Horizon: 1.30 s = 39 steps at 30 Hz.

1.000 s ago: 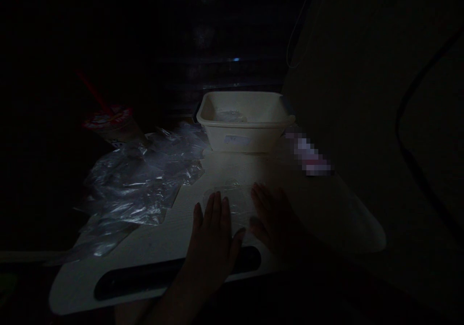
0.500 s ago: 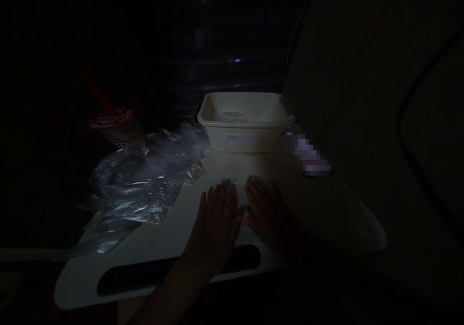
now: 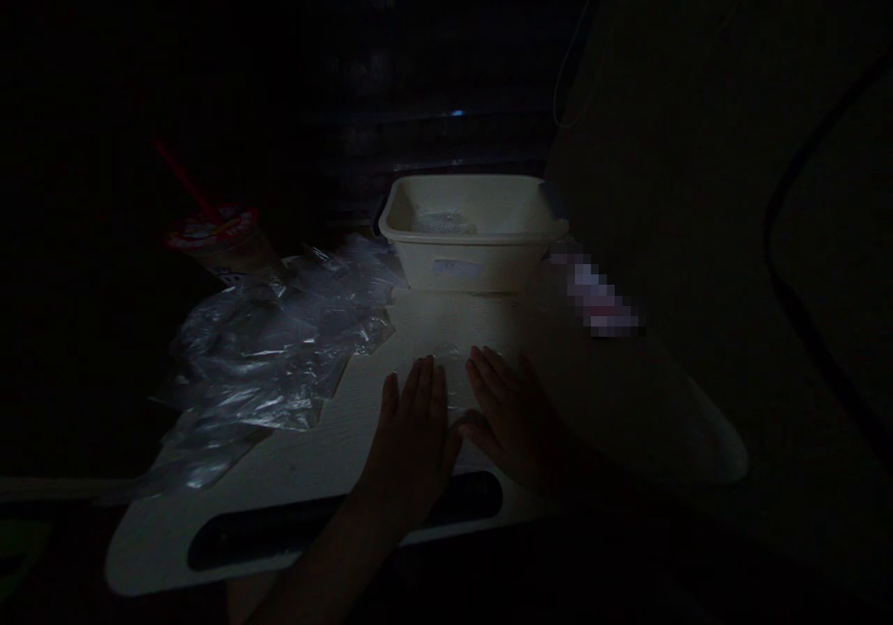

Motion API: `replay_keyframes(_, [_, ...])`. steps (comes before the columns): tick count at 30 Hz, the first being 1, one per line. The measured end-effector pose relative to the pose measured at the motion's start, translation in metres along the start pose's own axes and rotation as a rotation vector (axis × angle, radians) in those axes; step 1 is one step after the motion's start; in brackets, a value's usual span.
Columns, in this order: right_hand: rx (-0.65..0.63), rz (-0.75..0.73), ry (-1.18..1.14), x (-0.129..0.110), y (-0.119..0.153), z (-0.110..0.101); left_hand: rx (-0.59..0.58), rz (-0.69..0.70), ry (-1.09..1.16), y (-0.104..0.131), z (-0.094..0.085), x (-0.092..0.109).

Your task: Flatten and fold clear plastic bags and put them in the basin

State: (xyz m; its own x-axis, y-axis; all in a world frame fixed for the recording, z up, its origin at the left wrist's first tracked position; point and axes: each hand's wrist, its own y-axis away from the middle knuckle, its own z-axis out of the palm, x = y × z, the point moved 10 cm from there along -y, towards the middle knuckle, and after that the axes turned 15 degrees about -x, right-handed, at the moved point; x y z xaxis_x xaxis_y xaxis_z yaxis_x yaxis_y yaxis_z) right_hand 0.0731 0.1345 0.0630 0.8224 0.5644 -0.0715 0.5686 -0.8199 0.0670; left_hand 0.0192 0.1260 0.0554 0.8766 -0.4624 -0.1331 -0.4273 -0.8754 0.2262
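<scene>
The scene is very dark. My left hand (image 3: 411,434) lies flat on a clear plastic bag (image 3: 453,378) on the white table (image 3: 327,453), its fingers stretched forward. Beside it my right hand (image 3: 509,416) also rests with fingers extended on the right part of the bag. The two thumbs come close together, and I cannot tell whether they touch. Much of the bag is hidden under the hands. To the left of my left hand spreads a pile of clear plastic bags (image 3: 258,355).
Beyond the hands stands a cream plastic basin (image 3: 474,267) with some clear plastic inside. A lidded drink cup (image 3: 233,248) with a red straw is at the back left. A blurred-out item (image 3: 600,304) lies at the right. A dark slot (image 3: 265,532) runs along the table's front edge.
Both hands have shifted slightly: my left fingertips are a little nearer to me, and my right thumb has moved in toward the left one. More of the clear bag shows between them.
</scene>
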Motion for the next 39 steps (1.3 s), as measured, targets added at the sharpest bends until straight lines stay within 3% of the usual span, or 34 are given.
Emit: replay_keyframes(39, [0.006, 0.013, 0.021, 0.0061, 0.0029, 0.0003, 0.028, -0.015, 0.009, -0.0008, -0.0008, -0.0010])
